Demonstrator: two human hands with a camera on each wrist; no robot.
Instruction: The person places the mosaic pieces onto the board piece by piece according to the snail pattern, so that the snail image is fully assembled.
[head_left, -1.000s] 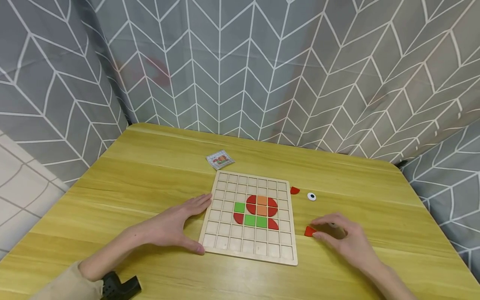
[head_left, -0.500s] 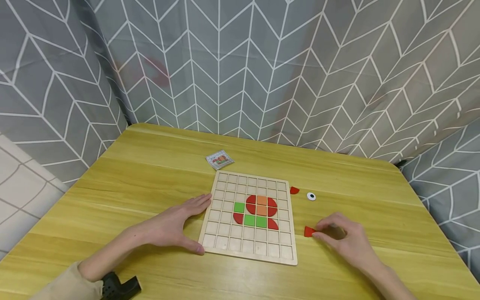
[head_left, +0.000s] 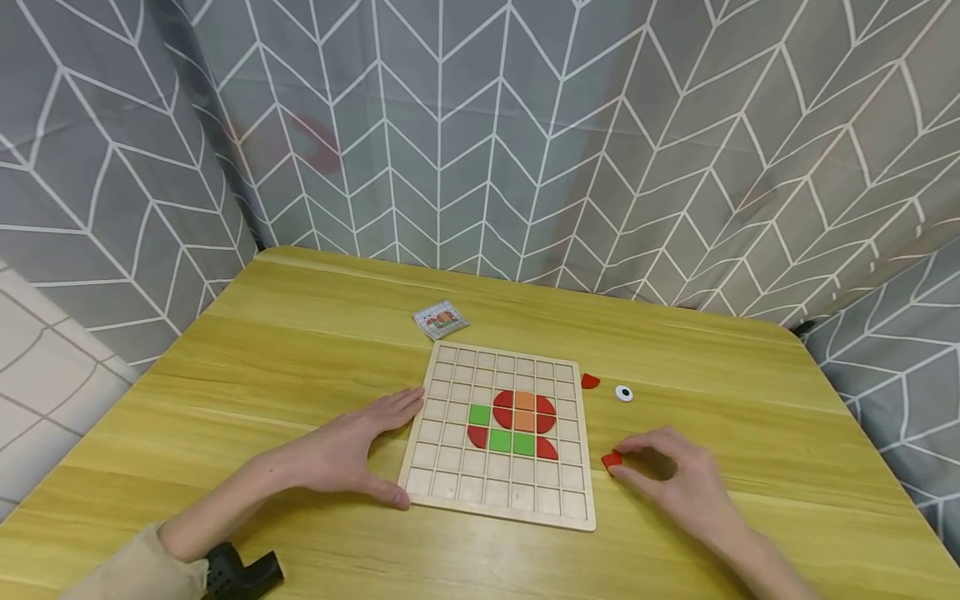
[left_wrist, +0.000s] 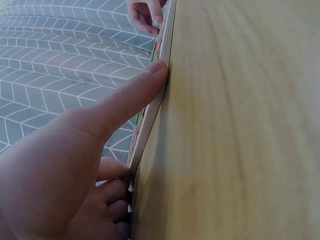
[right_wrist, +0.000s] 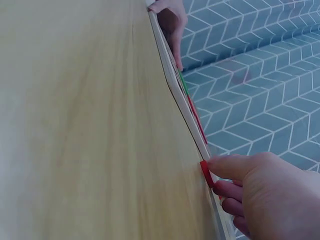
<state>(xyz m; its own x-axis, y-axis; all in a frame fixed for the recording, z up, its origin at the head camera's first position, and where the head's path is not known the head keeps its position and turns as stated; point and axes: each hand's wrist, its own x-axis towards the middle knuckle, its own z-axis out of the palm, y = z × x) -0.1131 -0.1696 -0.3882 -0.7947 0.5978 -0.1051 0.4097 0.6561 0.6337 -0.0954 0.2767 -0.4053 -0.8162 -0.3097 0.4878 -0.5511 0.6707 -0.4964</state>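
Observation:
A pale wooden grid board (head_left: 448,483) lies in the middle of the table, bearing red quarter-rounds (head_left: 546,448), green squares (head_left: 498,441) and orange squares (head_left: 525,401). My left hand (head_left: 337,450) is spread along its left side, fingertips touching the edge and thumb at the near left corner. In the left wrist view that thumb (left_wrist: 132,97) presses on the board's rim. Just right of the board, my right hand (head_left: 678,483) pinches a small red piece (head_left: 612,463) between thumb and fingers. The right wrist view shows this red piece (right_wrist: 206,174) edge-on; its full outline is partly hidden by the fingertips.
A loose red quarter-round (head_left: 590,381) lies by the board's right edge, with a white eye disc (head_left: 624,393) farther right. A small picture card (head_left: 440,319) sits behind the board's far left corner. Patterned grey curtains (head_left: 480,133) hang behind the table.
My right hand has shifted slightly left toward the board, and the red piece has moved and turned a little with it. The left hand and board stay as they were.

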